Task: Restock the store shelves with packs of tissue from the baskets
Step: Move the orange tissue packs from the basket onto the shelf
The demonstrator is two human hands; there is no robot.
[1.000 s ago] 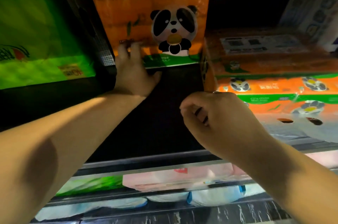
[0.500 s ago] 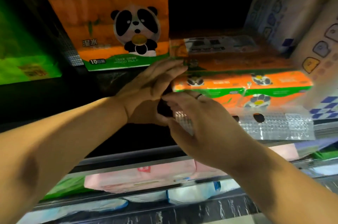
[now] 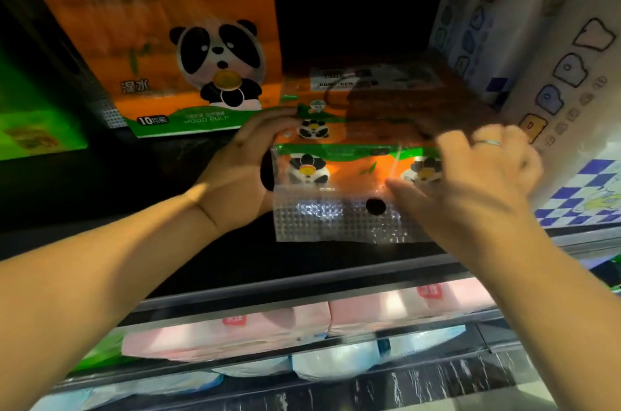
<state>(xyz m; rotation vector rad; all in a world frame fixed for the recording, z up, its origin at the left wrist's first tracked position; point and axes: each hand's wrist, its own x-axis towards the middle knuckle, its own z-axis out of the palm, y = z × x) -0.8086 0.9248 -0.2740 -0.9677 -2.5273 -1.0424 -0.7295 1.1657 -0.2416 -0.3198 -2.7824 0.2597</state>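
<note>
An orange panda tissue pack lies flat on the dark shelf, its clear plastic handle flap hanging over the front. My left hand presses flat against the pack's left end, fingers straight along its upper edge. My right hand grips the right front of the pack, fingers curled over the top and thumb on the front face. The right hand is blurred. A second orange panda pack stands upright just left of it, at the back of the shelf.
A green pack stands at the far left. A tall white pack with coloured shapes leans close on the right. Below the shelf rail lie pink packs and white-blue packs. The space above the flat pack is dark.
My left hand left the upright pack and came to the flat pack's left end. My right hand slid from its left front corner to its right front.
</note>
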